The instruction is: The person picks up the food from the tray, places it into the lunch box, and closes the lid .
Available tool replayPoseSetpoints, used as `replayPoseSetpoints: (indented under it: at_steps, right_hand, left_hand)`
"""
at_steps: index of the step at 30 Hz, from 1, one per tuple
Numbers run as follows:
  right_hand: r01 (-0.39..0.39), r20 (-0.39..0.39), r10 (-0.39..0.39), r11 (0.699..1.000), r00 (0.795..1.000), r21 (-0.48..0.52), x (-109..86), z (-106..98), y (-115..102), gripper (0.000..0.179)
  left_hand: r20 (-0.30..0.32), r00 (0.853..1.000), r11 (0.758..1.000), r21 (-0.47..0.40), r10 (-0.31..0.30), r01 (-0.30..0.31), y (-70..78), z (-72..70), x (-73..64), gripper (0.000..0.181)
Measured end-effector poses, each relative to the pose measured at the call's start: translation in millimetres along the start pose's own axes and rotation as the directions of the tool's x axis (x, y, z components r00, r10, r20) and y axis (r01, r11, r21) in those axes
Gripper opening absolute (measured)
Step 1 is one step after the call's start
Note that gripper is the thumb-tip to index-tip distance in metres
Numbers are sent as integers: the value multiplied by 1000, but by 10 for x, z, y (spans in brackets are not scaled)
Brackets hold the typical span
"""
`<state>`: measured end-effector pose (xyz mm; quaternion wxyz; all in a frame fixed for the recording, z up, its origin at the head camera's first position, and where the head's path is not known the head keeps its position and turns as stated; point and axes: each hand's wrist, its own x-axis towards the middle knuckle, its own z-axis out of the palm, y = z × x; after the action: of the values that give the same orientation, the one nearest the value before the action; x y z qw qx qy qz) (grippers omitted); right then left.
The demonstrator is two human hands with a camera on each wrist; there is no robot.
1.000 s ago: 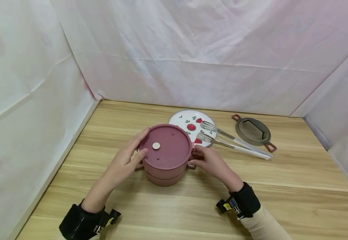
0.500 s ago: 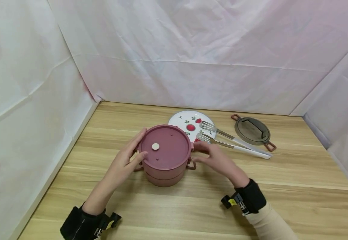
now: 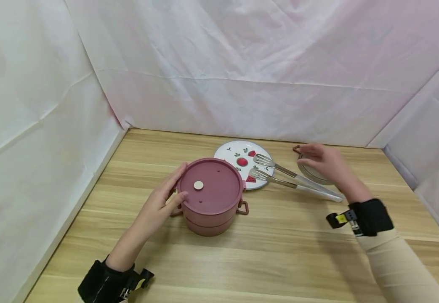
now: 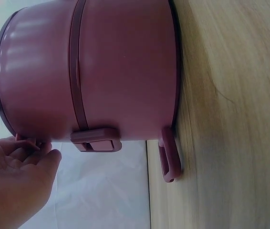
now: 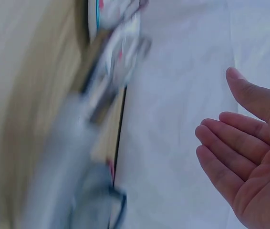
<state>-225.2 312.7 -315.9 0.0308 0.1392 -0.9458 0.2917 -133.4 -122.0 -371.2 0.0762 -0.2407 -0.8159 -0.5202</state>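
Note:
A round, dusty-pink two-tier lunch box (image 3: 209, 187), shaped like a pot, stands upright on the table. It has side clasps, loop handles and a lid with a white button (image 3: 198, 185). My left hand (image 3: 162, 202) rests against its left side, thumb on the lid's edge and fingers straight along the rim. The left wrist view shows the fingers beside an upper clasp (image 4: 27, 142). My right hand (image 3: 327, 166) is over a small grey round lid (image 3: 314, 174) with reddish loop handles, hiding much of it. In the right wrist view the right palm (image 5: 256, 167) holds nothing.
Behind the lunch box lies a white plate (image 3: 230, 149) with a red fruit pattern. Fork-ended tongs (image 3: 287, 179) with white handles lie across its right edge, pointing right. White cloth walls (image 3: 242, 105) close off the back and sides of the wooden table (image 3: 257, 261).
My right hand has left the lunch box's right side and moved right and back, over the grey lid. My left hand stays where it was on the lunch box.

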Motion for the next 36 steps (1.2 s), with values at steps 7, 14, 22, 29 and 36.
replayPoseSetpoints:
  at_steps: [7,14,22,29,36]
  right_hand:
    - [-38,10,39,996,999,-83,60,-391,454,62]
    - [-111,120,149,955,982,-276,111,-722,652,71]
    - [-29,188,113,916,976,-400,106,-848,1000,64]
    - [-3,238,116,904,964,-428,96,-723,1227,66]
    - [4,225,97,911,970,-412,112,-491,1277,58]
  left_hand:
    - [1,1000,1000,5,-12,12,6,5,-4,60]
    - [0,1000,1000,-4,-12,12,2,12,-3,59]
    - [7,1000,1000,0,-20,20,41,-1,-8,59]
    - [3,1000,1000,-11,-16,16,20,6,-8,59]
    - [0,1000,1000,-14,-20,20,18,8,-8,59]
